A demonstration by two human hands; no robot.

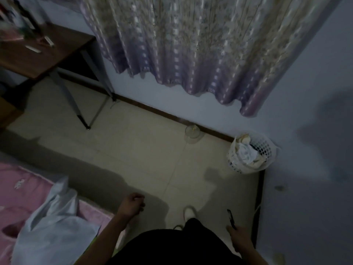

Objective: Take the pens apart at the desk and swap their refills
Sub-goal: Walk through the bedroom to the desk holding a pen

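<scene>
I stand on a tiled floor in a dim room, away from the brown desk point(63, 46) at the upper left. Two pale pens point(34, 49) point(48, 40) lie on the desk top, blurred. My left hand point(133, 202) hangs at my side with its fingers curled and nothing visible in it. My right hand point(237, 233) is low at the right and holds a thin dark object point(230, 219) that sticks up from the fingers; I cannot tell what it is.
A white mesh waste basket point(252, 153) full of paper stands in the corner. A clear glass bowl point(192, 133) sits by the skirting board. A patterned curtain point(191, 44) hangs behind. A pink bed point(23, 190) with a white plastic bag point(57, 222) lies at the lower left.
</scene>
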